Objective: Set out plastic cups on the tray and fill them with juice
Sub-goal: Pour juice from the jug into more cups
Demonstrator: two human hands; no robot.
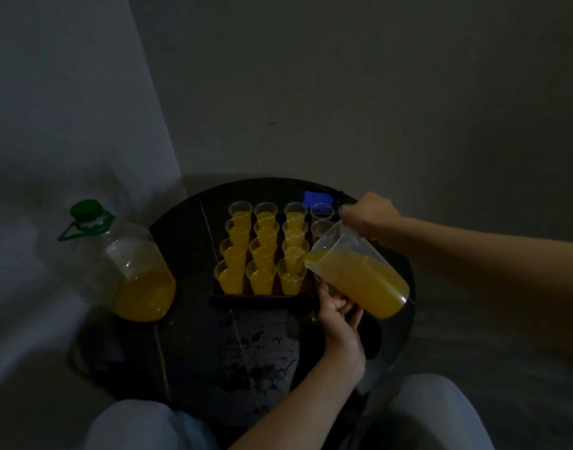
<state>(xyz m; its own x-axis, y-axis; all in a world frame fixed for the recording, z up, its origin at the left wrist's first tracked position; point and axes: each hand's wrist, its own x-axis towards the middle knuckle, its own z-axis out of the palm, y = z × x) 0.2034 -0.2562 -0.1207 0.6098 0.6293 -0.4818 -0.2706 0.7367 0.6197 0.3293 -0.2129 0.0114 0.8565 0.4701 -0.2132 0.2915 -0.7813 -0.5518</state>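
— Nearest the tray (262, 302), what do you see?
— The left grip (338, 311), at its near right corner on the dark round surface (246, 352). The fingers are curled beneath the pitcher (360, 280); I cannot tell whether they hold anything.
— And the pitcher?
— It is clear, part full of juice and tilted, with its spout over the tray's right side. The right grip (369, 217) clasps its handle above the tray's far right corner.
— And the cups?
— Twelve filled cups (262, 251) stand on the tray, three columns of four. Empty cups (322, 212) stand to their right, toward the far edge.
— Anything else?
— A big bottle (139, 271) with a green cap, juice low inside, stands left of the tray. A blue object (317, 198) lies beyond it.
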